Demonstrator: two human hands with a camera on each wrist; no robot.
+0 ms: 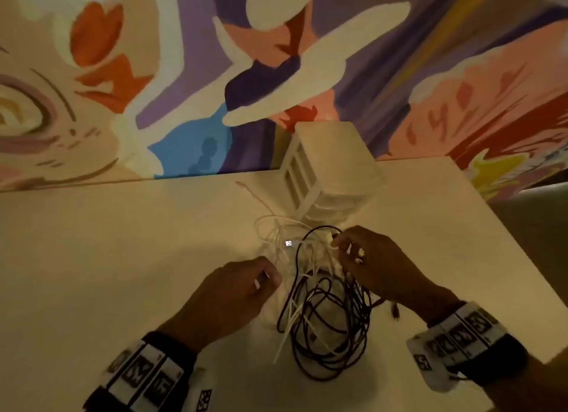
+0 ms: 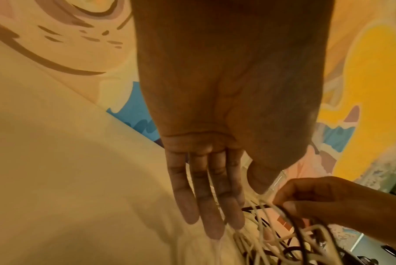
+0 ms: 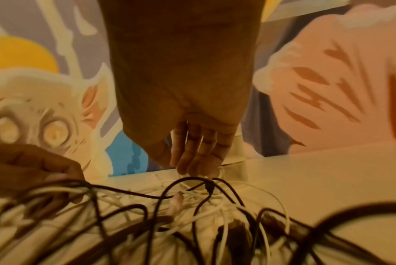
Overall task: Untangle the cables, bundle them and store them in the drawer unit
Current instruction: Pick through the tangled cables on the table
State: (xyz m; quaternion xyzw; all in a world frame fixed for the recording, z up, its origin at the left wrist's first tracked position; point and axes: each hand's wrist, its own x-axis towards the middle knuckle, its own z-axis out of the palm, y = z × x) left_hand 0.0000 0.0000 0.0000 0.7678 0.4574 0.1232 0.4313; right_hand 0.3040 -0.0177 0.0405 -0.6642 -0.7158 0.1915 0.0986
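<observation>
Tangle of black cable (image 1: 325,325) and white cables (image 1: 289,252) sits mid-frame on the table (image 1: 123,258), drawer unit (image 1: 329,172) just behind. Right hand (image 1: 378,267) pinches a strand at the top, likely to isolate it; left hand (image 1: 233,301) fingers straight, steadying the white side.

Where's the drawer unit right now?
In the head view, the drawer unit stands at the table's far edge against the mural, just beyond the cable tangle.
</observation>
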